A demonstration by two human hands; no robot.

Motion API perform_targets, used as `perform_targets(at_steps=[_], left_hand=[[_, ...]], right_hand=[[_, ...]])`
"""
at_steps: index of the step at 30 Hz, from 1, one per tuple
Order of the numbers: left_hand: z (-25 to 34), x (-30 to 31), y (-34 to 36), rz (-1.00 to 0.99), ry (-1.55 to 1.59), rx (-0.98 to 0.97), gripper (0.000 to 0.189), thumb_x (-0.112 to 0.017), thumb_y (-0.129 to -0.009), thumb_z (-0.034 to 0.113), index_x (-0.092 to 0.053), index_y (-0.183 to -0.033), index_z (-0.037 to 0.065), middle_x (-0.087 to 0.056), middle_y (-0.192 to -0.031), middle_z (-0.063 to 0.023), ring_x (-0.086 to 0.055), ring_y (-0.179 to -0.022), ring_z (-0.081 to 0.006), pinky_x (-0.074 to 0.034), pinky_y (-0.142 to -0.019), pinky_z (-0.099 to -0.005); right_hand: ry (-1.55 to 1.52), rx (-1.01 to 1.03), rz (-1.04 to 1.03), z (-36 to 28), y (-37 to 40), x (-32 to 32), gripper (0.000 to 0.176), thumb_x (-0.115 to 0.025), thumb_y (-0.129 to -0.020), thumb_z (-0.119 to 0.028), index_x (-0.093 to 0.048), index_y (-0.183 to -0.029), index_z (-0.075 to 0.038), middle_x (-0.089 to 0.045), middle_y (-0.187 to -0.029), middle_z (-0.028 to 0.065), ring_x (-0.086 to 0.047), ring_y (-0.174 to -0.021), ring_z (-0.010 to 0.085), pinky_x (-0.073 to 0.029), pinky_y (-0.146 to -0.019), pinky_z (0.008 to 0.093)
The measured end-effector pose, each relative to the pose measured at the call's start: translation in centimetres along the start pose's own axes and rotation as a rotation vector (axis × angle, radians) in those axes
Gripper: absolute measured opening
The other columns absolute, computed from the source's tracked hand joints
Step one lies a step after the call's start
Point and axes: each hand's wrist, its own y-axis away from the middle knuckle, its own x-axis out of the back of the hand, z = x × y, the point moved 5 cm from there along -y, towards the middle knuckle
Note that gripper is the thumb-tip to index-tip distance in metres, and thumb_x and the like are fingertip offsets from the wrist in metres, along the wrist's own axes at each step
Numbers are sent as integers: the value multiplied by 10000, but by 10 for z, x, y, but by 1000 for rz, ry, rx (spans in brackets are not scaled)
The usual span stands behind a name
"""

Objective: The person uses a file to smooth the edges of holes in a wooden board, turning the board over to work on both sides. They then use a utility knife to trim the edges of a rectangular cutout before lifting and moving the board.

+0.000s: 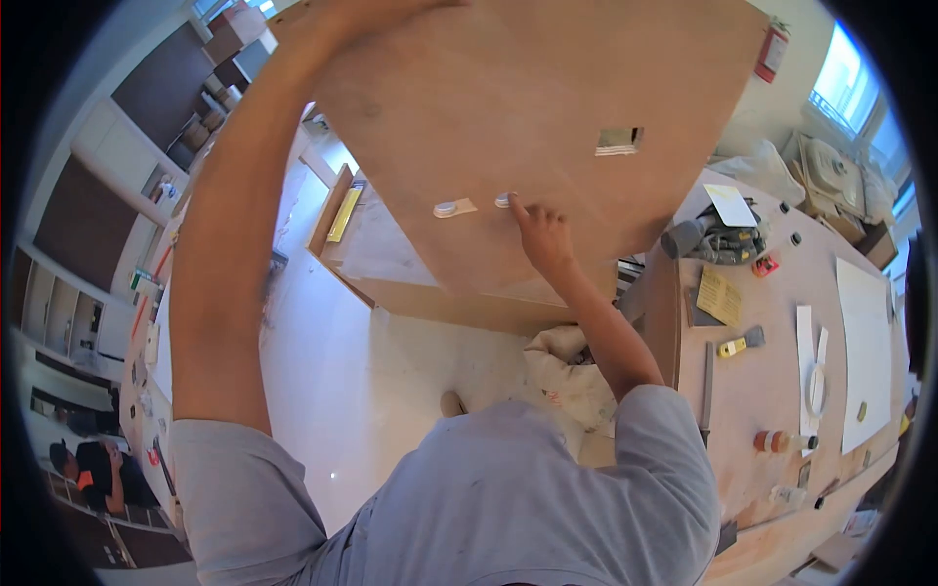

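A large brown wooden panel (469,107) stands tilted in front of me, with a rectangular cut-out (619,142) at its right. Low on the panel are two small round whitish insets; a pale patch surrounds the left inset (447,209). My right hand (545,236) touches the right inset (502,200) with its index finger stretched out and the other fingers loosely curled. My left arm reaches up to the panel's top, where my left hand (435,4) is mostly cut off by the frame edge; its fingers cannot be made out.
To the right, a workbench (743,391) bears a power tool (723,242), a yellow-handled scraper (741,342), sandpaper (718,295), white strips and small bottles. Below the panel is a wooden box frame (440,301) beside a cloth sack (567,366). A person (103,474) is at far left.
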Motion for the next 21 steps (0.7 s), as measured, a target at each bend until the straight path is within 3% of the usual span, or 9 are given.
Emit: perform_targets(at_steps=[2, 5, 8, 11, 14, 17, 20, 21], left_hand=[[4, 7, 3, -21, 26, 6, 651, -732, -780, 505, -582, -1228, 57, -687, -1095, -183, -638, -1049, -379, -486, -920, -476], [10, 11, 12, 76, 16, -13, 657, -738, -777, 503, -580, -1232, 55, -686, -1095, -190, -638, -1053, -379, -484, -925, -474], [10, 10, 10, 32, 26, 48, 651, -737, -777, 504, -587, -1224, 55, -683, -1099, -192, -633, -1063, -379, -481, -931, -475], [8, 9, 7, -11, 43, 59, 649, -736, -779, 497, -585, -1235, 62, -677, -1122, -193, -628, -1075, -376, -480, -936, -471], [4, 6, 11, 121, 75, -48, 619, -732, -780, 504, -597, -1191, 62, -678, -1104, -192, -632, -1062, -376, -482, -928, -474], [-2, 1, 4, 42, 57, -40, 574, -727, -786, 499, -600, -1131, 59, -677, -1081, -188, -634, -1051, -372, -483, -917, -481], [-2, -1, 4, 46, 32, -6, 544, -723, -794, 493, -594, -1093, 57, -676, -1057, -186, -637, -1039, -369, -486, -902, -489], [-2, 0, 5, 13, 23, 12, 548, -721, -796, 495, -591, -1101, 59, -676, -1059, -187, -638, -1038, -368, -489, -896, -489]], right_hand=[[-117, -85, -168, -13, 9, -7, 695, -542, -896, -136, -255, -1527, -94, -669, -932, 164, -674, -757, 344, -525, -671, 474], [-452, -210, -166, -38, 13, -22, 759, -554, -900, -134, -154, -1533, -13, -671, -828, 161, -671, -724, 326, -526, -659, 460], [-747, -239, -72, -55, 14, -45, 844, -583, -896, -149, -53, -1527, 35, -667, -775, 170, -664, -695, 331, -525, -641, 471], [-1361, -390, -119, -62, 4, -8, 857, -602, -887, -146, -62, -1518, 64, -668, -780, 174, -661, -682, 333, -522, -609, 473], [-1425, -409, -125, -60, 7, -4, 764, -571, -914, -187, -169, -1553, -69, -672, -739, 180, -657, -622, 298, -514, -614, 435], [-327, -95, -114, -17, 9, -26, 706, -548, -898, -125, -277, -1546, -197, -673, -779, 165, -658, -664, 283, -503, -642, 461], [210, 202, 42, 16, -1, 13, 678, -512, -896, -98, -341, -1517, -310, -685, -882, 193, -677, -769, 344, -497, -697, 529], [264, 257, 67, 15, -3, 23, 692, -529, -886, -102, -323, -1524, -276, -677, -853, 182, -668, -752, 329, -497, -691, 495]])
